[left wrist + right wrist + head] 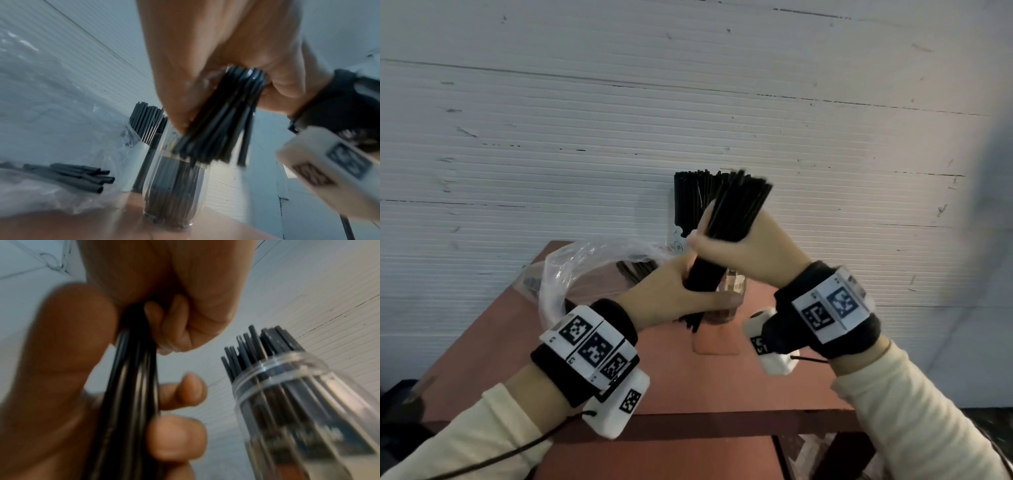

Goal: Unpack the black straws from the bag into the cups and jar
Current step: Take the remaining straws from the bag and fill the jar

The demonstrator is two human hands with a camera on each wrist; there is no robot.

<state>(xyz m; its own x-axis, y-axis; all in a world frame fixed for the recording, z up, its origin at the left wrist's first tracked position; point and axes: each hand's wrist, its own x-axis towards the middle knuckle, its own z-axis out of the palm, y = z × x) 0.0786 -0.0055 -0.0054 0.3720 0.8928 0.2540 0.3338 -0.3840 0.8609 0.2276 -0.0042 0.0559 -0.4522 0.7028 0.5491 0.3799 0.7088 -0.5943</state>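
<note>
Both hands hold one thick bundle of black straws (736, 205), tilted over the table. My right hand (722, 240) grips it near the middle, and my left hand (688, 291) grips its lower part. The bundle's lower ends (211, 146) hang just above a clear jar (174, 194) that holds several straws. The jar (736, 282) is mostly hidden behind my hands. Behind it stands a cup full of straws (690, 198). The clear plastic bag (571, 270) lies open on the left with loose straws (82, 177) inside.
The red-brown table (688, 377) is small, its front edge close to me. A white ribbed wall (619, 120) stands right behind the cup. A dark object (400, 411) sits low at the left of the table.
</note>
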